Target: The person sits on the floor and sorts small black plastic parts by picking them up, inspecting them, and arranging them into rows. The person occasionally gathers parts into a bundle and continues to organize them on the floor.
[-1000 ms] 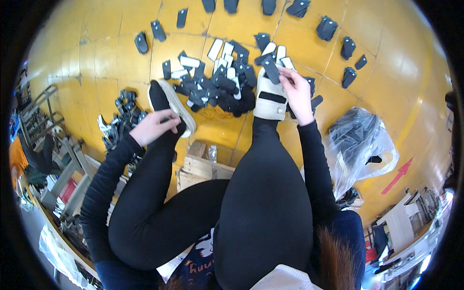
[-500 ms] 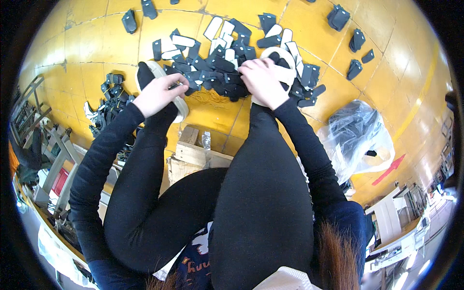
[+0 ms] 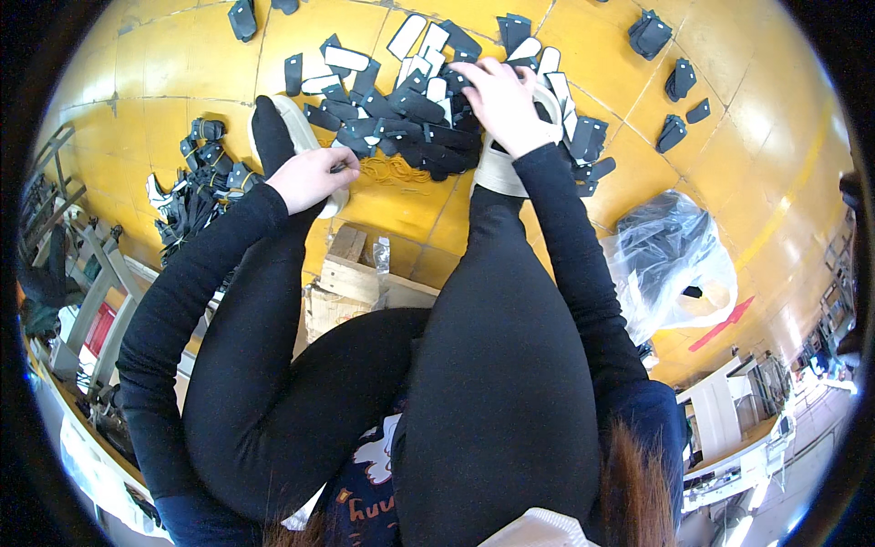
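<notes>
A heap of flat black and white cut pieces [image 3: 410, 109] lies on the yellow floor [image 3: 164, 82] in front of my feet. My right hand [image 3: 499, 98] reaches into the heap's right side, fingers curled down among the black pieces; what it grips is hidden. My left hand [image 3: 310, 175] rests closed at the heap's near left edge, beside my left shoe [image 3: 278, 128]. My legs in black fill the middle of the view. My right foot in a white sandal [image 3: 497, 169] sits under my right wrist.
Small stacks of black pieces [image 3: 649, 35] dot the floor at the far right. A second dark pile [image 3: 196, 187] lies at the left. A clear plastic bag [image 3: 674, 260] with dark material sits at right. A wooden crate [image 3: 351, 273] is under me. Metal frames [image 3: 82, 264] stand left.
My right hand has come down from a raised position into the right side of the heap. My left hand has shifted forward to the heap's near edge. My view tipped toward the floor.
</notes>
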The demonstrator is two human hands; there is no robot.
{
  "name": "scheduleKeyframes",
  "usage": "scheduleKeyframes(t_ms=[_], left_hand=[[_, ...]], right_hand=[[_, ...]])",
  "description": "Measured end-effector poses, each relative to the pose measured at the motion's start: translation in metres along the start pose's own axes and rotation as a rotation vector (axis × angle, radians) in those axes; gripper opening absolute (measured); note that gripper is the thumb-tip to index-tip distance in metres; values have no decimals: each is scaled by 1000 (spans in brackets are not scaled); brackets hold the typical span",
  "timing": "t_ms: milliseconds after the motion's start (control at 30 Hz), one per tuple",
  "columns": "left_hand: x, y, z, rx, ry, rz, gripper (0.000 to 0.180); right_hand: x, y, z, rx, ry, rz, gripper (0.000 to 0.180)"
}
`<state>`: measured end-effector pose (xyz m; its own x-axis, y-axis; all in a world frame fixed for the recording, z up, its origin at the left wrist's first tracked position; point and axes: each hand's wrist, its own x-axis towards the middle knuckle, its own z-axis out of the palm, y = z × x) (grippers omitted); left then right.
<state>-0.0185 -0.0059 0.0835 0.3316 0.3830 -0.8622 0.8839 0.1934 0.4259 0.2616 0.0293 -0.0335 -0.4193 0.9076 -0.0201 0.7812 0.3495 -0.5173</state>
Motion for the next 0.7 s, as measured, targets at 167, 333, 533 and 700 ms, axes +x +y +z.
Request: scheduleKeyframes(t_ms=[167, 333, 533, 700], left_hand=[[5, 9, 3, 8, 9, 22, 27], [9, 11, 8, 51, -1, 21, 26], [10, 1, 17, 78, 7, 61, 27], [15, -1, 16, -30, 24, 96, 24]], right_hand=[[6, -8, 5, -97, -99, 11, 42], [6, -5, 6, -10, 23, -5, 22], [10, 6, 2, 411, -6, 90, 13], [20, 6, -25, 690, 73, 272, 19]])
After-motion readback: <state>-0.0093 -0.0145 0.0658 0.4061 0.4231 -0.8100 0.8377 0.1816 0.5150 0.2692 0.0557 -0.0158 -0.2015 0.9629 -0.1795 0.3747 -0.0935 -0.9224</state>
